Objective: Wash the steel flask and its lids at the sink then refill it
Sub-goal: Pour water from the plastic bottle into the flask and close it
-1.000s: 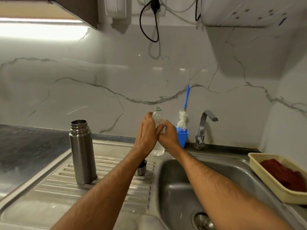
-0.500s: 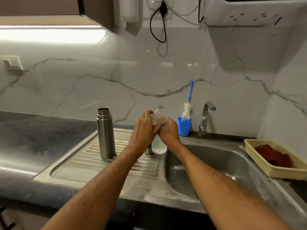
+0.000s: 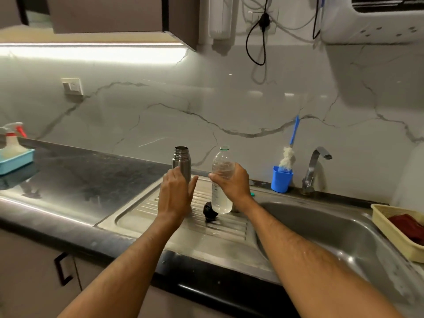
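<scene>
Nearest, a dark flask lid lies on the ribbed drainboard. The right hand grips an uncapped plastic water bottle upright. The left hand, fingers straight, reaches the open steel flask standing behind it. Judgement: washing appears complete; refilling and lidding remain. Bottle markings are unreadable.

A blue plastic cup holding a blue-handled bottle brush stands beside the tap. A cream basket contains red cloth.
</scene>
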